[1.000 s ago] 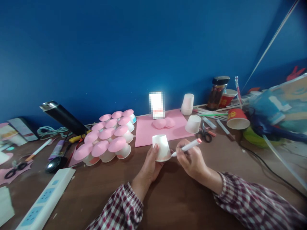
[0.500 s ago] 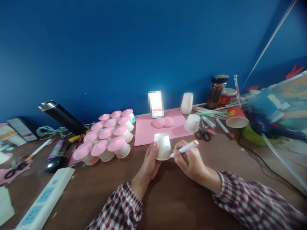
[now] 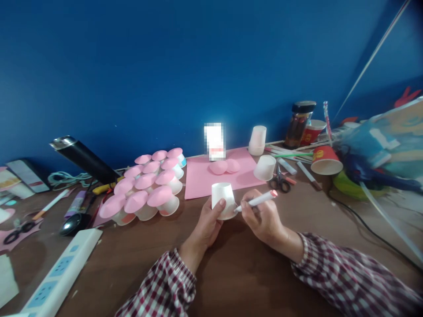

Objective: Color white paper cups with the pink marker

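Hands met at the centre of the brown table (image 3: pixel 238 273), both ours and both in checked sleeves. Our left hand (image 3: pixel 206 224) was clasped around an upturned white paper cup (image 3: pixel 223 198), thumb on its near wall, with the cup raised just above the tabletop. Our right hand (image 3: pixel 262 218), at 3 o'clock of the cup, pinched a white marker (image 3: pixel 256 201); its tip touched the cup's lower rim and its orange cap end pointed to 2 o'clock.

At 9 o'clock of the cup stood a cluster of pink-topped cups (image 3: pixel 148 185), packed close together. A pink paper sheet (image 3: pixel 201 180) lay at 12 o'clock, carrying two pink discs (image 3: pixel 224 166), and another white cup (image 3: pixel 265 167) lay tilted at its right edge. Scissors (image 3: pixel 280 182) lay just beside that cup, at 2 o'clock of our right hand. A white power strip (image 3: pixel 59 275) lay near the table's edge at 8 o'clock, well apart from both hands.
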